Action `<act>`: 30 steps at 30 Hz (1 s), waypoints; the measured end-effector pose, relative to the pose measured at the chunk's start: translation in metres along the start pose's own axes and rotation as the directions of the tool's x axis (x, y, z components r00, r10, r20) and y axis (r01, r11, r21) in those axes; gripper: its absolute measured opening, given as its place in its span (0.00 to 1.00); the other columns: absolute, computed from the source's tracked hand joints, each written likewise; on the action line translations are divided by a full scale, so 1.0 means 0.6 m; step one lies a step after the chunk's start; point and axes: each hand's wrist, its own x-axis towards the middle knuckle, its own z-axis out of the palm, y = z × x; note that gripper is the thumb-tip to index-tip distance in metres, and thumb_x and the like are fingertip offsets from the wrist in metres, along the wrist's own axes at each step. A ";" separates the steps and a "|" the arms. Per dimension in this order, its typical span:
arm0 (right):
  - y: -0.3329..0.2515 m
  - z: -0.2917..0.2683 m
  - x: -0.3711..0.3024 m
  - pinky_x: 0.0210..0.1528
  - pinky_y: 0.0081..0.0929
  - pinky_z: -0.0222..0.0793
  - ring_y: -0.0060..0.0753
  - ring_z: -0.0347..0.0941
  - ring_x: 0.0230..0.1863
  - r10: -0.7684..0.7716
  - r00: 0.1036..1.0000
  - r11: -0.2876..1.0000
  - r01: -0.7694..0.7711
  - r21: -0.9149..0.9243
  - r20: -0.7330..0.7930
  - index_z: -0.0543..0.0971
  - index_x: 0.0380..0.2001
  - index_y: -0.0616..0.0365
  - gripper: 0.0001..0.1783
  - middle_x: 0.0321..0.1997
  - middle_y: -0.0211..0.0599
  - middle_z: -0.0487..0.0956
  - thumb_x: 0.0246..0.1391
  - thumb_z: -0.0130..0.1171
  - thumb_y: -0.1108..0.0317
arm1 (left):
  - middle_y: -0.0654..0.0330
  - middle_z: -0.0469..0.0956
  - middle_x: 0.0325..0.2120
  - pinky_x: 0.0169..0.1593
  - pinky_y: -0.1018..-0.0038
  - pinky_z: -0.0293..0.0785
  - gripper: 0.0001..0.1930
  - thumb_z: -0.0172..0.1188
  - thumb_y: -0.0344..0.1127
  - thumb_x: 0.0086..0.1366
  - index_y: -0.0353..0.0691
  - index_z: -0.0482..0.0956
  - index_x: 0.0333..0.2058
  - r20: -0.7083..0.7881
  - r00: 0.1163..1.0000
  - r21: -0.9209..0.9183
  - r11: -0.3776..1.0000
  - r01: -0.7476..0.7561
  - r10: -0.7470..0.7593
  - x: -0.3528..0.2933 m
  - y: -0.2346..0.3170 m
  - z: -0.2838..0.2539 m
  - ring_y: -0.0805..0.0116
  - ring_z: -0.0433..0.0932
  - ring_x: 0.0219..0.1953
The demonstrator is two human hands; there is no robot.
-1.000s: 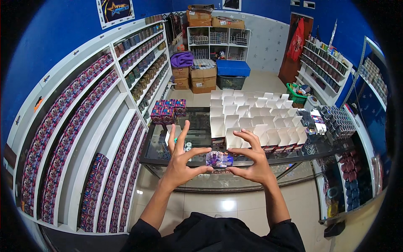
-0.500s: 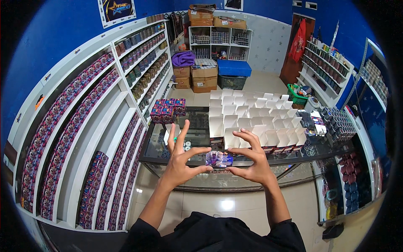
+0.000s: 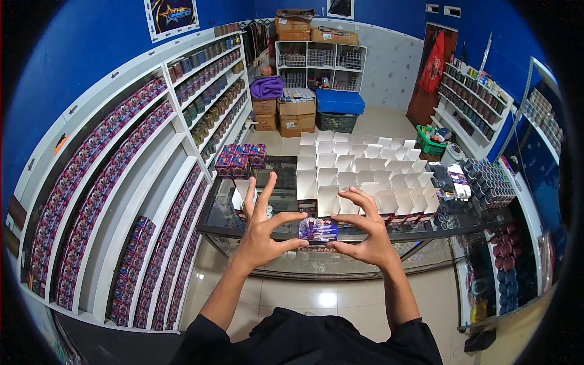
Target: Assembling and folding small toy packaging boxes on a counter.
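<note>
Two-handed hold: L hand (image 3: 263,230) & R hand (image 3: 370,232) pinch rectangular purple-blue printed card (image 3: 318,230) at corners, other fingers (image 3: 265,196) spread; light, even pressure should avoid creasing.

The small rectangular card (image 3: 318,230) you hold is dark blue and purple, with a figure printed on its left part and pale lines on its right. Its long sides run left to right, its printed face toward you, its ends pinched between your left (image 3: 261,234) and right fingers (image 3: 356,220).
</note>
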 end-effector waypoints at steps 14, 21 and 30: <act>0.020 0.003 -0.005 0.78 0.52 0.58 0.55 0.63 0.78 0.002 1.000 1.000 -0.002 0.026 0.009 0.91 0.49 0.49 0.30 0.73 0.43 0.75 0.36 0.85 0.63 | 0.49 0.46 0.82 0.78 0.37 0.41 0.29 0.87 0.52 0.44 0.64 0.91 0.49 0.001 0.999 -0.004 0.999 0.034 -0.034 -0.004 -0.001 0.014 0.31 0.31 0.81; -0.004 0.050 0.019 0.78 0.53 0.58 0.56 0.62 0.78 -0.002 1.000 1.000 0.002 0.010 -0.002 0.91 0.49 0.49 0.30 0.73 0.43 0.74 0.36 0.85 0.64 | 0.49 0.47 0.82 0.79 0.38 0.40 0.29 0.87 0.51 0.44 0.64 0.92 0.48 0.004 1.000 -0.009 1.000 0.029 -0.029 -0.015 -0.042 -0.024 0.33 0.31 0.82; -0.059 0.146 0.054 0.77 0.53 0.61 0.57 0.61 0.79 0.017 0.999 1.000 -0.017 0.009 -0.029 0.90 0.50 0.47 0.30 0.74 0.41 0.73 0.38 0.85 0.65 | 0.50 0.48 0.81 0.79 0.38 0.41 0.29 0.87 0.51 0.44 0.64 0.92 0.48 0.019 1.000 -0.024 1.000 0.005 -0.005 -0.044 -0.117 -0.110 0.34 0.32 0.82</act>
